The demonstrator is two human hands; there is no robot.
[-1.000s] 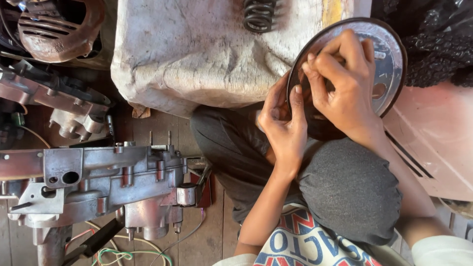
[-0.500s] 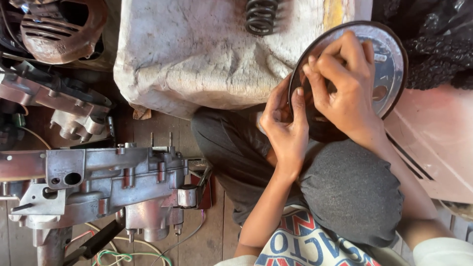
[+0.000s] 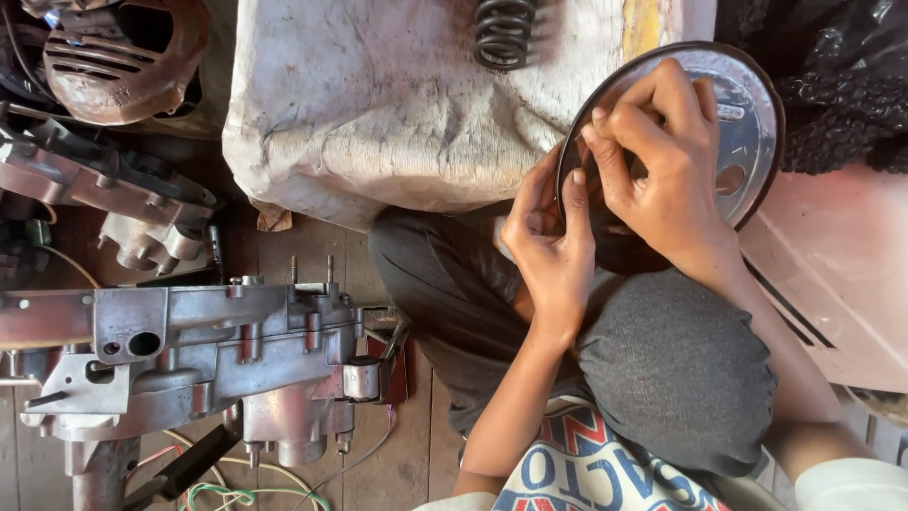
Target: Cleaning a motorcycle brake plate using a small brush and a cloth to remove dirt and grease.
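Propped on the person's raised knee (image 3: 676, 369) to steady it, the round metal drum plate (image 3: 747, 123) is pinched at its near rim by the left hand (image 3: 553, 246), while the right hand (image 3: 667, 166) clasps its face.

left hand (image 3: 551, 248) fingers shifted slightly on round metal cover (image 3: 747, 123) (barely)

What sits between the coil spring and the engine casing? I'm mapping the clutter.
In the head view, a dirty white sack fills most of the stretch between the coil spring and the engine casing, then bare wooden floor.
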